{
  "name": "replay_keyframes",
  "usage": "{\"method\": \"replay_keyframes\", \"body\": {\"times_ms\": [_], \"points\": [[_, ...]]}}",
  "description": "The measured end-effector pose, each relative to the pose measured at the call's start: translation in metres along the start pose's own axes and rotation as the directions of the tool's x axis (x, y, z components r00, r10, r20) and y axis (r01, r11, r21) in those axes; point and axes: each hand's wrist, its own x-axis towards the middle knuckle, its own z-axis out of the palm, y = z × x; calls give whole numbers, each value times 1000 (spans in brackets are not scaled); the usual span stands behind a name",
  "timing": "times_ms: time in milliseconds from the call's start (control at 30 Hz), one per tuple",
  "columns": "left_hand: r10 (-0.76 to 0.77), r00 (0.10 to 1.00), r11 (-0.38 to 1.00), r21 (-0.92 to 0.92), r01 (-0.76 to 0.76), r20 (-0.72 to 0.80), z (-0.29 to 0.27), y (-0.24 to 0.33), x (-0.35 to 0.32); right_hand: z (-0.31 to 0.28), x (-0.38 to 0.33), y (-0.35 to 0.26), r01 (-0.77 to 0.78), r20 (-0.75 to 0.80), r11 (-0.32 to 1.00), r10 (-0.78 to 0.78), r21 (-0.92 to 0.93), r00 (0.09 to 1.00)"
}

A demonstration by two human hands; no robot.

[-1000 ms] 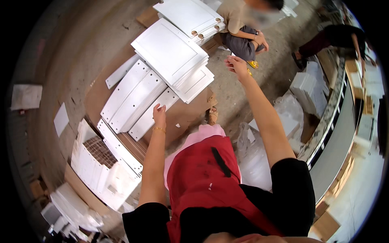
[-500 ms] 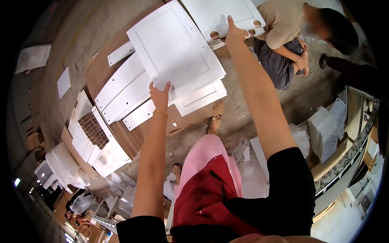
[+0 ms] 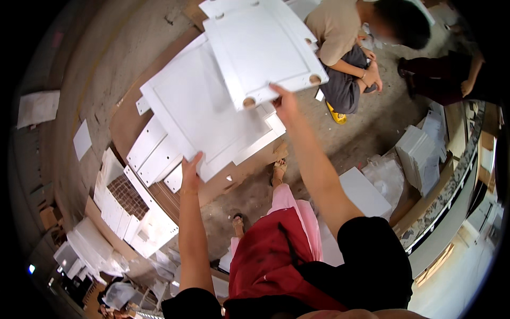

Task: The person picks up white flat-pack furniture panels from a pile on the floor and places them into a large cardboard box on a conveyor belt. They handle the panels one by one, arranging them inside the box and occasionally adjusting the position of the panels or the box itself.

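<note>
A: Left hand [image 3: 190,171], centre left of the frame: fingers closed on the lower edge of the big white panel [image 3: 199,114].

B: Right hand [image 3: 286,101], upper centre: fingertips pinching the near edge of the smaller white board [image 3: 260,50], between two round holes. Board tilted, raised above the panel, overlapping its upper right part.

A: Below both, more white panels [image 3: 154,154] stacked on brown cardboard [image 3: 125,125], left of centre.

B: Risk, probably: thin pinch on one edge only. Could slip, drop onto the stack, chip a corner.

A: Another risk: crouching person [image 3: 345,48] at upper right, just beside the board's far end. Any swing that way, likely a knock.

B: Sandalled feet [image 3: 279,169] close under the panel edge too.
</note>
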Motion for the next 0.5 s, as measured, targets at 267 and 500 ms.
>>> {"method": "replay_keyframes", "body": {"times_ms": [267, 500], "points": [[74, 997, 956, 283, -80, 33, -105, 57, -135, -41, -323, 17, 175, -186, 966, -140, 189, 973], [-98, 720, 857, 426, -290, 687, -126, 107, -257, -75, -669, 122, 651, -476, 716, -494, 252, 727]]}}
